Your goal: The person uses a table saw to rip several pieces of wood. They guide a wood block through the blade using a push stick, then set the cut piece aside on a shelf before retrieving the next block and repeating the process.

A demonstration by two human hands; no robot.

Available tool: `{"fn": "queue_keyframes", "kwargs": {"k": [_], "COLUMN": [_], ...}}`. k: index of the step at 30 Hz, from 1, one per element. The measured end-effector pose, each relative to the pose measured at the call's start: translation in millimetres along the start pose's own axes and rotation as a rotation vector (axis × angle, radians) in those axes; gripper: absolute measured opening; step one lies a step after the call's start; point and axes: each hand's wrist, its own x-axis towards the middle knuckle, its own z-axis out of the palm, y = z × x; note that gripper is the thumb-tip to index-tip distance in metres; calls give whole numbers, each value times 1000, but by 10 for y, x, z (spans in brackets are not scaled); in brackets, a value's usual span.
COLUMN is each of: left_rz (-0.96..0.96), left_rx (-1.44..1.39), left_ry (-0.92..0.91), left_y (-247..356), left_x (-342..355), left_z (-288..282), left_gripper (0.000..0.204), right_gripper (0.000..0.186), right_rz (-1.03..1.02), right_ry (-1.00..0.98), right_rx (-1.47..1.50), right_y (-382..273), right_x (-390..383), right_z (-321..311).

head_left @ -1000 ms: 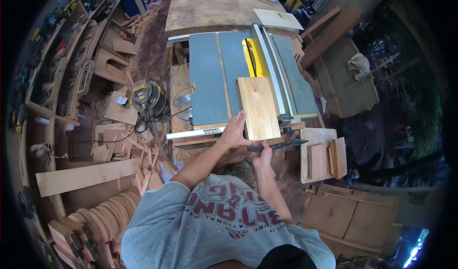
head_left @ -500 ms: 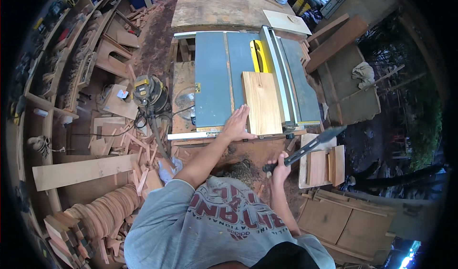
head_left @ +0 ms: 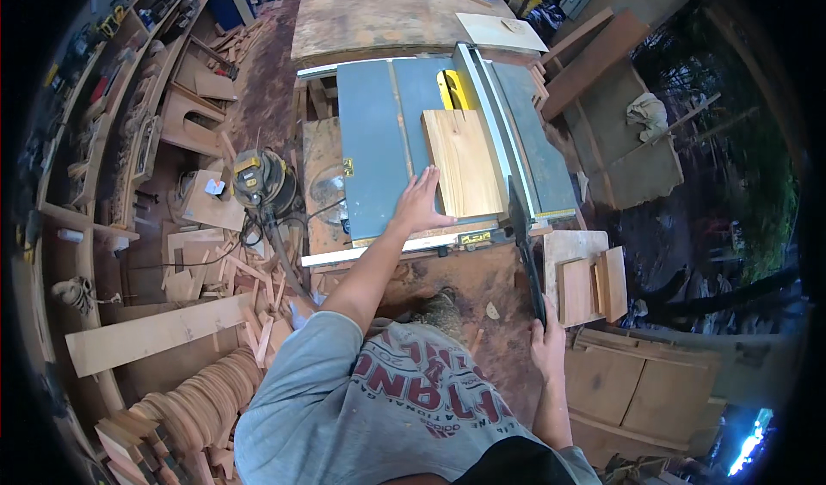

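A pale wooden board lies flat on the grey table saw, its right edge along the metal fence and its far end at the yellow insert. My left hand is open against the board's left side near its near corner, fingers stretched forward and thumb by the near end. In my right hand is a long black push stick, gripped by its lower end. Its upper end is beside the board's near right corner, by the fence; whether it touches the board I cannot tell.
A wide wooden table stands behind the saw. On the left are a shop vacuum, heaped offcuts and shelves. Cut boards lie on a stand to the right. A leaning plank is at the far right.
The board has slid forward along the fence, my left hand moving with it. My right hand has swung the push stick from pointing right to pointing forward, toward the board's near end.
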Motion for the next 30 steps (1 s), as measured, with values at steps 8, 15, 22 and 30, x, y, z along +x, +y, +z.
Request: {"fn": "queue_keyframes", "kwargs": {"k": [8, 15, 22, 30], "left_rz": [-14, -37, -35, -35], "left_rx": [21, 20, 4, 11], "left_ry": [-20, -44, -61, -48], "left_y": [-128, -221, -359, -481], "left_x": [275, 498, 762, 1095], "left_z": [-93, -221, -317, -423], "left_gripper": [134, 134, 133, 134], "right_gripper": [65, 66, 68, 69], "right_rz": [-48, -22, 3, -47], "right_ry": [-40, -72, -101, -80], "right_rx": [-239, -299, -352, -307], "right_y": [-312, -345, -421, -568], "right_x": [211, 667, 998, 1358], "right_z": [54, 253, 326, 390]}}
